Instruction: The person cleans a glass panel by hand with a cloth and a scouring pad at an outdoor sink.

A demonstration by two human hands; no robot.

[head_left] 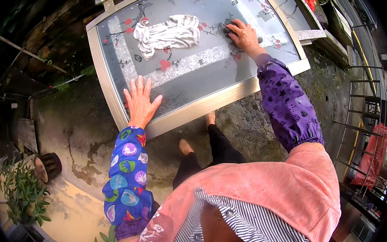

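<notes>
**Two hands on a framed glass panel**

At about 8 o'clock, a leafy green plant (23,193) stood beside a round dark pot (48,166) on stained, mottled concrete ground (81,143). Toward the centre, the left hand (140,103) lay flat on the frosted glass panel (190,82), fingers (140,85) spread and released, gripping nothing, near the panel's lower left corner. A pale metal frame (109,95) bordered the smooth, wet-looking glass, which carried a printed pattern of red blossoms and dark twigs. At 12 o'clock a crumpled white cloth (168,34) lay on the glass, apart from both hands. To its right, at about 1 o'clock, the right hand (244,34) pressed down on a dark, coarse scouring pad (229,26), fingers curled over it. Further right, at 3 to 4 o'clock, stood a metal rack (361,121) with a red bag (372,152) hanging on it.
</notes>
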